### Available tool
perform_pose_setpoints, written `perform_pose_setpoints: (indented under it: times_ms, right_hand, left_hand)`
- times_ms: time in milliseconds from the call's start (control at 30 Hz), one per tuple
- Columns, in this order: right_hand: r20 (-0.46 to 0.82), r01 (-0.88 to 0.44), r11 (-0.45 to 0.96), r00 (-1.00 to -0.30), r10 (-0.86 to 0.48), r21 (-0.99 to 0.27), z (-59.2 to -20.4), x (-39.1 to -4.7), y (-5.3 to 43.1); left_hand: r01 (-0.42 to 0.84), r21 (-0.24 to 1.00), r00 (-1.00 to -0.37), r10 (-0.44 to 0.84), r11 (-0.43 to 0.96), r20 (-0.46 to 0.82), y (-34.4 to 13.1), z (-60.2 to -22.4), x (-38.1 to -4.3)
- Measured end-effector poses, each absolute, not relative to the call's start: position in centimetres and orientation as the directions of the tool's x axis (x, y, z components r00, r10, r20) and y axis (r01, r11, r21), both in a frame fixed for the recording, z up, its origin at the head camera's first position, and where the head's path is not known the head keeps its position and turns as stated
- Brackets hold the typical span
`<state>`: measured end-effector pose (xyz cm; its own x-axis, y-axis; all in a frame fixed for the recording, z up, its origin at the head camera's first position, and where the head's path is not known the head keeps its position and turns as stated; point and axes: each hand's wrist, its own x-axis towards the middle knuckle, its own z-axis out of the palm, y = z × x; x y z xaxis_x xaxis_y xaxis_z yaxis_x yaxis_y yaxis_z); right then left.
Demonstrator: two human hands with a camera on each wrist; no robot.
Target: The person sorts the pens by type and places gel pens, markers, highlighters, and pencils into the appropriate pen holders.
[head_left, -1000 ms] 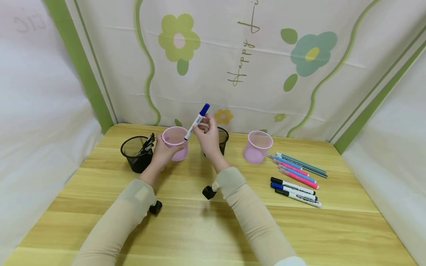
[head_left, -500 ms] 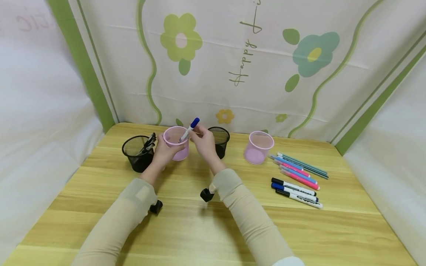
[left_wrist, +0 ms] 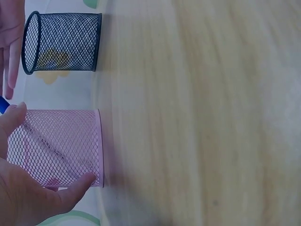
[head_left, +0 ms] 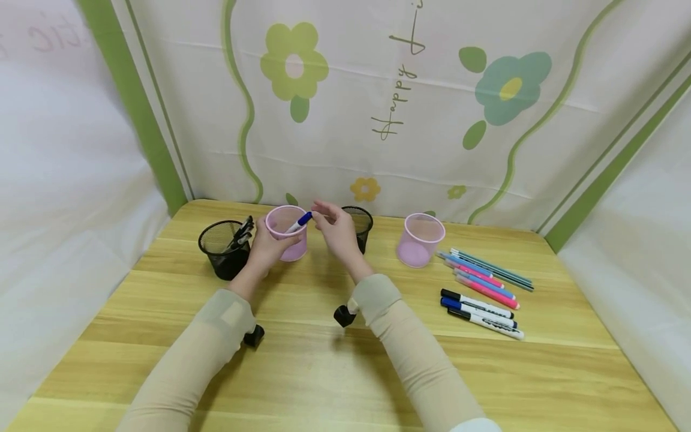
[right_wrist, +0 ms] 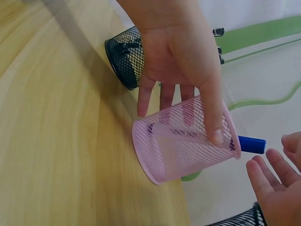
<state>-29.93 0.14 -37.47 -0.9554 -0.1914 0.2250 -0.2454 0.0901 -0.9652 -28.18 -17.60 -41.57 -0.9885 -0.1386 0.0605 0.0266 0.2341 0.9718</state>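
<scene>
My left hand (head_left: 263,251) grips a pink mesh pen cup (head_left: 294,251) from its left side, thumb across the front. Inside the cup leans a whiteboard marker (head_left: 303,220), its blue cap sticking out past the rim. In the right wrist view the white barrel shows through the mesh, running down toward the base. My right hand (head_left: 340,235) hovers to the right of the cup, its fingers loosely extended near the blue cap (right_wrist: 252,144) with a small gap between. It holds nothing.
A black mesh cup (head_left: 222,263) with several black pens stands left; another black mesh cup (head_left: 364,227) is behind my right hand. Farther right stand a second pink cup (head_left: 415,251), teal pencils (head_left: 493,269), blue and pink pens (head_left: 486,288) and several whiteboard markers (head_left: 480,315).
The blue-capped marker went from above the table down into the pink cup. My right hand let go of it and drew slightly back right. My left hand stayed on the cup.
</scene>
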Motion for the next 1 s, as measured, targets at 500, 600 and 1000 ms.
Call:
perform_pose_setpoints:
  times_ms: [500,600,1000]
  right_hand:
    - [0.259,-0.357,0.182,-0.873,-0.413,-0.916,-35.6,-29.6,2.9]
    - [0.284,-0.402,0.184,-0.844,-0.456,-0.897,-35.3,-29.2,3.6]
    - [0.192,-0.427,0.304,-0.794,-0.577,-0.852,-34.7,-28.2,8.2]
  left_hand:
    - [0.007,0.967,-0.989,-0.143,0.256,0.045,-17.5,-41.3,-28.0]
    - [0.005,0.967,-0.989,-0.141,0.254,0.042,-17.6,-41.4,-28.0]
    - [-0.009,0.964,-0.990,-0.137,0.266,0.029,-17.5,-41.3,-28.0]
